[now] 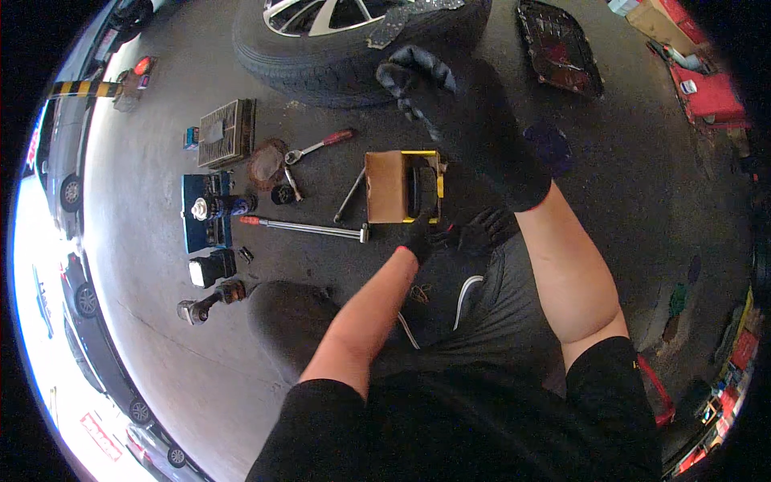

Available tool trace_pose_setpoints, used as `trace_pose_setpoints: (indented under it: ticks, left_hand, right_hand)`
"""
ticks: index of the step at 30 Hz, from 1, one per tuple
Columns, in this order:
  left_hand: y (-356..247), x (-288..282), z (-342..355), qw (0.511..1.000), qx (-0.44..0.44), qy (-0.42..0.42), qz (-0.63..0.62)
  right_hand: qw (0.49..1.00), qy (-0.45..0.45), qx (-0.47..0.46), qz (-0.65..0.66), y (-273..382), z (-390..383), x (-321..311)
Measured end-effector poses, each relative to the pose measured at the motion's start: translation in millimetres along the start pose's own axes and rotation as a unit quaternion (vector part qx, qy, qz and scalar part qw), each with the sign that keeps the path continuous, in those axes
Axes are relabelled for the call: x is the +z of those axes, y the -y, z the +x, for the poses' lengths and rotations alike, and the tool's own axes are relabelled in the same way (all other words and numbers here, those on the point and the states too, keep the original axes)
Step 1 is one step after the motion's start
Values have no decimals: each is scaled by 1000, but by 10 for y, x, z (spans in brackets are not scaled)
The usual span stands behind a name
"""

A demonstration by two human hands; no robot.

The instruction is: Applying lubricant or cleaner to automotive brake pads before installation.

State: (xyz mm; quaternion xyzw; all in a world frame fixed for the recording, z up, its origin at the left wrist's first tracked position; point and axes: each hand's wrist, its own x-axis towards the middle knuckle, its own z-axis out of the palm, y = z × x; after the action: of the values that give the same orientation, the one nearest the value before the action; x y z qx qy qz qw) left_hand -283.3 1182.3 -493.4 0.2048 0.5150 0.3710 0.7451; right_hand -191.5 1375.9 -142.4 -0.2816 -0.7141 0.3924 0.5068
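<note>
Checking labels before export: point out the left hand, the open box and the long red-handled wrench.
Left hand [418,239]: head view, on the back of the glove.
Open box [386,188]: head view, on its brown flap.
Long red-handled wrench [309,229]: head view, mid-shaft.

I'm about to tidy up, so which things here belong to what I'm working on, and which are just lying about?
Likely in use:
open box, at your left hand
perhaps the tire, behind your raised right hand

Apparently lying about:
ratchet
long red-ended wrench
rectangular filter
spray can
power tool
</note>
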Motion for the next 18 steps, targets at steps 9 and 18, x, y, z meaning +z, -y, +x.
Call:
trace_pose_setpoints:
  ticks: [9, 18]
  left_hand:
    - [-242, -115, 353, 993, 58, -100, -13]
    - [-1265, -2145, 1566, 566, 234, -140, 778]
  right_hand:
    - [995, 9, 52, 85, 85, -26, 14]
    - [992, 10, 32, 126, 578, 139, 73]
